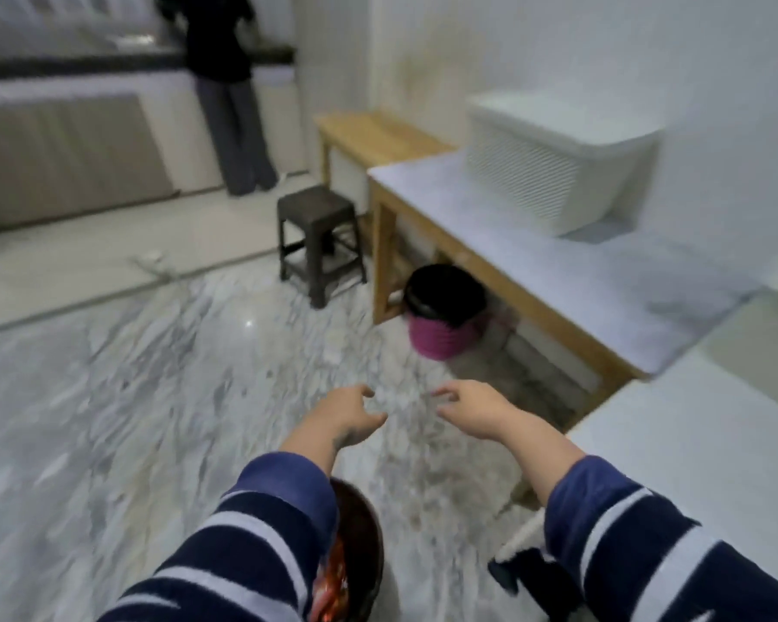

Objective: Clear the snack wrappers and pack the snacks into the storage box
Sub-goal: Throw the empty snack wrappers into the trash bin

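Striped navy sleeves frame our left hand (350, 417) and right hand (471, 410), both empty with fingers loosely spread over the marble floor. We judge the wrappers gone to the pink, black-lined bin (445, 314) under the wooden table (558, 262); next, we should face the white ribbed lidded storage box (553, 159) squarely.

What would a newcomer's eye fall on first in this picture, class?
Two bare hands, left hand and right hand, reach out empty over the marble floor. Beyond them a pink bin with a black liner stands under the wooden table, and a white ribbed storage box sits on top.
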### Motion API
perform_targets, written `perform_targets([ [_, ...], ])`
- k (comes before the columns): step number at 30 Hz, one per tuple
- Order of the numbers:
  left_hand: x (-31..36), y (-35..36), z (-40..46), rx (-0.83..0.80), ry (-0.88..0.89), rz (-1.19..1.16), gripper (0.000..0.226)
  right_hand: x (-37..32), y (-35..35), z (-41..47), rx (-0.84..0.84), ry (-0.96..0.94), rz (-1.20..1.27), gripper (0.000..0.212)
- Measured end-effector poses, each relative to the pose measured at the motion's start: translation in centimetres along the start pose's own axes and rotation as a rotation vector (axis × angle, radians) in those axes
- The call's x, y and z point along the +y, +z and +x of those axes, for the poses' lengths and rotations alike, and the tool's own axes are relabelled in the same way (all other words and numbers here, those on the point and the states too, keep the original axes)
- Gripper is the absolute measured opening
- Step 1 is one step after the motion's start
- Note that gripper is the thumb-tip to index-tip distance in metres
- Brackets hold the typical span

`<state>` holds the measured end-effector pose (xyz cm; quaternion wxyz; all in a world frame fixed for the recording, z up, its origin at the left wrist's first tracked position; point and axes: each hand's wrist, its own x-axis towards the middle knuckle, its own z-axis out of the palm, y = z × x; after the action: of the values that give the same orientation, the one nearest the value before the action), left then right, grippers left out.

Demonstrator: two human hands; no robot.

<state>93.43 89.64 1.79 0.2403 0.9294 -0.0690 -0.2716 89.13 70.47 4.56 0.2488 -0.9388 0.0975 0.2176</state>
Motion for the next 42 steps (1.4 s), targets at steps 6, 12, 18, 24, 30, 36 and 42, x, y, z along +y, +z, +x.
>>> perform_targets([
  [6, 11.7, 1.0, -3.0, -0.077, 0.353, 0.260, 0.057, 6.7, -4.6, -11.9, 0.210, 0.178, 0.124, 0.044],
  [12, 23.9, 7.9, -9.5, -0.211, 0.652, 0.414, 0.054, 15.8, -5.5, -26.6, 0.448, 0.467, 0.280, 0.040],
  [18, 34.3, 18.5, -20.0, -0.307, 0.909, 0.520, 0.053, 24.1, -3.8, -42.2, 0.648, 0.722, 0.395, 0.043],
  [24, 42.4, 30.1, -32.6, -0.427, 1.117, 0.516, 0.051, 31.6, -1.3, -57.7, 0.780, 0.879, 0.424, 0.037],
  [30, 48.7, 39.5, -43.9, -0.518, 1.253, 0.489, 0.050, 38.4, 0.3, -70.5, 0.865, 1.018, 0.413, 0.038],
  [36, 58.0, 44.9, -50.7, -0.477, 1.370, 0.479, 0.049, 45.4, -0.4, -79.1, 0.894, 1.090, 0.378, 0.039],
  [42, 70.7, 48.7, -54.9, -0.359, 1.595, 0.420, 0.046, 54.7, -3.7, -83.9, 0.969, 1.137, 0.352, 0.037],
])
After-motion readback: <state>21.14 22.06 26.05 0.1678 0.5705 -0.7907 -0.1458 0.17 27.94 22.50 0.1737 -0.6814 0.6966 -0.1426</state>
